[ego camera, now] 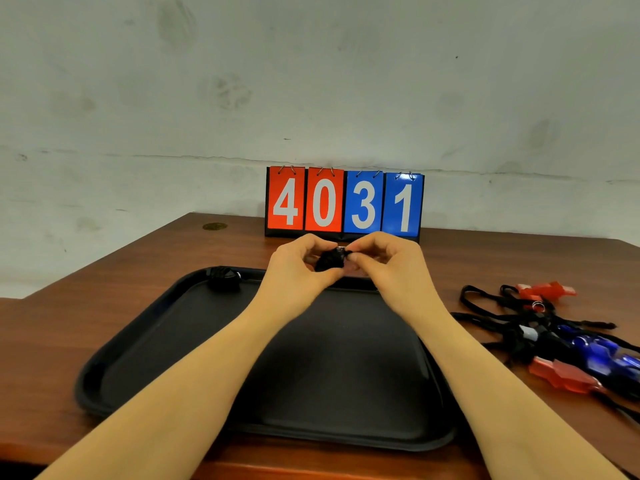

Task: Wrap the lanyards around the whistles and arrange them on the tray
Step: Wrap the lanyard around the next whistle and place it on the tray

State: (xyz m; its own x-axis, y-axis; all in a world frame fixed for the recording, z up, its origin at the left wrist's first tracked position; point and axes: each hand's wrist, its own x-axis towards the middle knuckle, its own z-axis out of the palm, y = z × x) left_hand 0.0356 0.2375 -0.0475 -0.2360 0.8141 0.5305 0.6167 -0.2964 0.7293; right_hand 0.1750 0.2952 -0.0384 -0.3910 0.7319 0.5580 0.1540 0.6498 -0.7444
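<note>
A black whistle wound in its black lanyard [329, 260] is held over the far edge of the black tray [166, 341]. My left hand [301, 268] grips it from the left and my right hand [384, 261] pinches its right end. One wrapped black whistle [223, 277] lies in the tray's far left corner. To the right of the tray, on the table, is a loose heap: a red whistle [547, 291] at the back, blue whistles [595, 351], another red whistle [561, 374] in front, and tangled black lanyards [498, 317].
A flip scoreboard [344, 202] reading 4031 stands at the back of the wooden table [86, 292] against a pale wall. A round brass fitting [214, 226] is set into the table's far left.
</note>
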